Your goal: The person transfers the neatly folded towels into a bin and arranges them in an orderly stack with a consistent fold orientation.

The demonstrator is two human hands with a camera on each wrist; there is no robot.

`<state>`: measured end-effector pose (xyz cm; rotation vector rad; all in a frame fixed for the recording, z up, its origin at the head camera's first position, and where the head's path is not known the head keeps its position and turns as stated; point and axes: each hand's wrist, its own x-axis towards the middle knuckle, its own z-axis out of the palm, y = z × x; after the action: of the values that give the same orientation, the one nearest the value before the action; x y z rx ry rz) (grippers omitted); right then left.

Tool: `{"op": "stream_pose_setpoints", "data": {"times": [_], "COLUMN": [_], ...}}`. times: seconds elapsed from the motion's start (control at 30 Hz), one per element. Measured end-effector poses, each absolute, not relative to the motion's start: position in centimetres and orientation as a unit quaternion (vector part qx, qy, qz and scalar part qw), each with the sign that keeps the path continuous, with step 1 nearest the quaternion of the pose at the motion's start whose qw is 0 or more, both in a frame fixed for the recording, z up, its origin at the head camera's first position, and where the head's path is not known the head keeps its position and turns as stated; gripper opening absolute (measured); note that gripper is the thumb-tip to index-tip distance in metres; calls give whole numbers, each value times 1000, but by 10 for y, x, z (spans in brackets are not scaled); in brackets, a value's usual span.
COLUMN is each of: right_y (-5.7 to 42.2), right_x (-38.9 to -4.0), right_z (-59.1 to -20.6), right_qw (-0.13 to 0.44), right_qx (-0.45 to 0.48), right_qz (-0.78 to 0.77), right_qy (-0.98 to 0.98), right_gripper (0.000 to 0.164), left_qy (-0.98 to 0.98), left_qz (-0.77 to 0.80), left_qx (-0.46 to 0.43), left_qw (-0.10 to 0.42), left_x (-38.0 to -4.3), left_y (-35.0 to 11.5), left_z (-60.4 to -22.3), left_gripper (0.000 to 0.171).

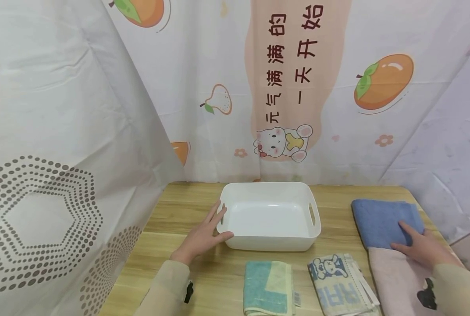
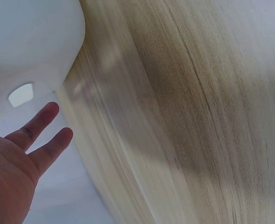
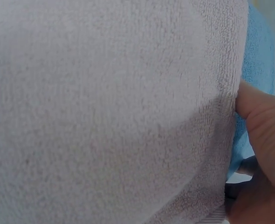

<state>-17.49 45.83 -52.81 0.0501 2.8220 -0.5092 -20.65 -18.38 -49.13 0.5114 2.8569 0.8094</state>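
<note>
A white plastic bin (image 1: 274, 244) with a handle slot at each end stands on the wooden table. My left hand (image 1: 205, 237) is at its left end, fingers spread, fingertips right at the rim. In the left wrist view, two straight fingers (image 2: 37, 123) show beside the bin's wall (image 2: 39, 42). At the right, my right hand (image 1: 424, 248) rests over a folded blue towel (image 1: 381, 221), thumb and forefinger apart. A folded pale pink towel (image 1: 394, 274) adjoins it in front. In the right wrist view, the thumb (image 3: 256, 100) lies at the pink towel's edge (image 3: 216, 102).
A folded teal and yellow towel (image 1: 266, 287) lies in front of the bin. Right of it is a folded towel with a blue rabbit pattern (image 1: 339, 283). A printed curtain (image 1: 219, 57) hangs behind the wooden table (image 1: 179, 206) and along its sides.
</note>
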Motion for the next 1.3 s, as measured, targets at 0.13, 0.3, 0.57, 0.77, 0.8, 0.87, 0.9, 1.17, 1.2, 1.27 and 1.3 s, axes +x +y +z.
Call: {"op": "stream_pose_setpoints", "data": {"times": [0.13, 0.3, 0.57, 0.77, 0.8, 0.87, 0.9, 1.17, 1.2, 1.27, 1.3], "right_y": [456, 454, 450, 447, 446, 444, 443, 436, 436, 436, 435], "right_x": [-176, -179, -182, -185, -185, -186, -187, -186, -187, -187, -187], "right_z": [-527, -526, -526, -523, -523, -522, -522, -522, -523, -523, -523], "right_qw": [132, 120, 100, 105, 109, 115, 115, 92, 90, 87, 85], "right_qx": [10, -2, -8, -16, -16, -18, -19, -22, -23, -22, -23], "right_qz": [-177, -160, -149, -147, -147, -148, -149, -144, -144, -144, -145], "right_qy": [975, 980, 984, 983, 983, 982, 982, 985, 985, 985, 985], "right_gripper": [109, 112, 104, 105, 106, 107, 107, 102, 102, 101, 102], "left_qy": [947, 947, 947, 945, 945, 944, 944, 941, 941, 941, 940], "left_qz": [267, 265, 265, 272, 272, 276, 278, 289, 289, 291, 292], "left_qx": [167, 167, 168, 163, 162, 161, 160, 152, 152, 152, 151], "left_qw": [65, 66, 68, 75, 77, 78, 79, 86, 86, 86, 86], "left_x": [-206, -207, -207, -206, -206, -206, -206, -205, -205, -205, -205], "left_y": [-184, -184, -184, -184, -184, -185, -185, -184, -184, -184, -184], "left_z": [-491, -491, -491, -492, -492, -493, -493, -492, -492, -491, -491], "left_gripper": [87, 87, 86, 86, 87, 87, 87, 88, 88, 88, 88]}}
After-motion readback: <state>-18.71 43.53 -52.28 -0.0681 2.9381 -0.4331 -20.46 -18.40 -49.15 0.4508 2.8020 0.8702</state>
